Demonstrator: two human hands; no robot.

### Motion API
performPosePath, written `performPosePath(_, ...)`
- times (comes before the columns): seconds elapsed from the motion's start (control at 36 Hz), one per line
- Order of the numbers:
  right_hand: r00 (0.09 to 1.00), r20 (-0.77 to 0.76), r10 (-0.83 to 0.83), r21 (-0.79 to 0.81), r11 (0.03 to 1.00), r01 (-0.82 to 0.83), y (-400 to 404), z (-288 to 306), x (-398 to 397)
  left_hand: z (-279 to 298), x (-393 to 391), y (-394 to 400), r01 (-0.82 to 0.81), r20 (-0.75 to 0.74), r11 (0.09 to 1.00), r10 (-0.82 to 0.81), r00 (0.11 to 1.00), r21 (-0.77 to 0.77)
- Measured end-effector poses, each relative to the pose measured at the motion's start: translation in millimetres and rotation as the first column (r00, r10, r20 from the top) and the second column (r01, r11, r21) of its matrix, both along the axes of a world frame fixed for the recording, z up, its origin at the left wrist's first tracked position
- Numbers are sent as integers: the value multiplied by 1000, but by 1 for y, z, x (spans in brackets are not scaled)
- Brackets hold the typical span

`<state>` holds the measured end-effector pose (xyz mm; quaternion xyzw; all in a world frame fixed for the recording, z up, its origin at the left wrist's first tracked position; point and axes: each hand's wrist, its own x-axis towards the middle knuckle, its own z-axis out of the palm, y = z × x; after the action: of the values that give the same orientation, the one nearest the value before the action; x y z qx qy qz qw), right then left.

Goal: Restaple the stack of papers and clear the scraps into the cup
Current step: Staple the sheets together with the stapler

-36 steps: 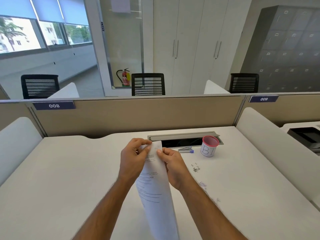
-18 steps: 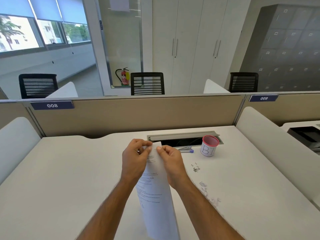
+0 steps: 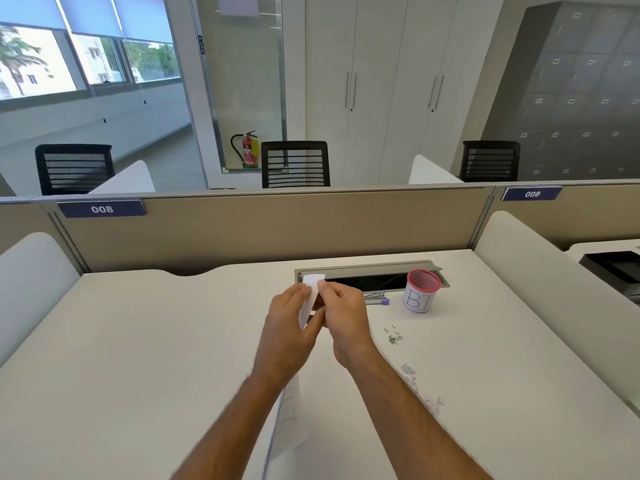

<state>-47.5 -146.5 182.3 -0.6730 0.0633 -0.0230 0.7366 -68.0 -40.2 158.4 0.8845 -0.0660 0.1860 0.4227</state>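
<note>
A stack of white printed papers [image 3: 310,299] stands on edge over the middle of the desk, mostly hidden between my forearms. My left hand [image 3: 287,334] grips it from the left and my right hand [image 3: 343,317] pinches its top corner from the right. A white paper cup [image 3: 419,291] with a red rim and "BI" written on it stands upright to the right. A grey and blue stapler [image 3: 375,298] lies just left of the cup. Small staple scraps [image 3: 393,336] and torn paper bits [image 3: 420,386] lie scattered on the desk to my right.
The white desk [image 3: 138,358] ends at a beige partition [image 3: 277,230] at the back. An open cable tray [image 3: 367,277] sits behind my hands and the cup. White side dividers [image 3: 540,292] bound the desk on both sides. A black tray [image 3: 613,268] lies on the neighbouring desk.
The papers have turned more edge-on and my hands have closed together around the top corner. My right hand moved slightly left over the sheet.
</note>
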Motion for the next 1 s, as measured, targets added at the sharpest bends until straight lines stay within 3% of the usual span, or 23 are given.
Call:
performPosePath(0.19, 991, 116, 59, -68, 996, -52, 9, 0, 2, 10, 4, -1, -58, 2, 984, 59, 998, -168)
performPosePath(0.31, 985, 142, 100, -204, 976, -70, 17, -8, 4, 10, 9, 7, -144, -2, 958, 148, 989, -246)
performPosePath(0.53, 983, 80, 163, -299, 945, -133, 16, -15, 13, -10, 29, 35, -250, -188, 879, 187, 964, -405)
performPosePath(0.86, 995, -57, 80, -465, 880, -98, 2, -67, 74, -44, 48, 53, -351, -363, 840, 201, 910, -414)
performPosePath(1.0, 995, -97, -16, -653, 755, -52, -25, -95, 123, -48, 57, 63, -341, -356, 880, 218, 909, -331)
